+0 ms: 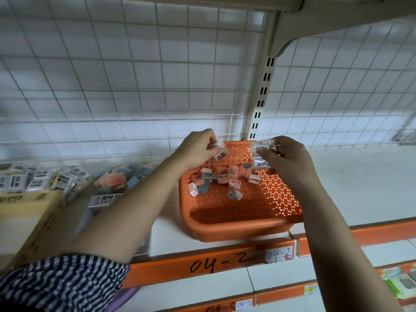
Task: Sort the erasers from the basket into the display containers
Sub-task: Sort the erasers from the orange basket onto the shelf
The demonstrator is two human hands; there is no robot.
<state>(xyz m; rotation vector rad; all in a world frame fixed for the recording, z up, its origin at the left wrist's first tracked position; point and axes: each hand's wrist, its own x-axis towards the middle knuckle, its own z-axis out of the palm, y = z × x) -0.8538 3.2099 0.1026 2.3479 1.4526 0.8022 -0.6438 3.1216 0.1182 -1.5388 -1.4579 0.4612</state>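
Note:
An orange perforated basket (279, 206) sits on the white shelf, with several small pink and grey erasers (225, 179) loose on its floor. My left hand (198, 147) is over the basket's far left corner and grips a clear-wrapped eraser pack (221, 152) with a barcode label. My right hand (290, 163) hovers over the basket's far right corner and pinches another clear-wrapped pack (261, 154). To the left stand display containers: one holds pink and blue erasers (121, 179), another holds white wrapped erasers (42, 179).
A cardboard box (24, 212) stands at the left front. The shelf's orange front strip (220, 262) reads 04-2. A wire grid back panel (135, 86) and a slotted upright post (261, 95) rise behind. A lower shelf holds green packs (398, 284).

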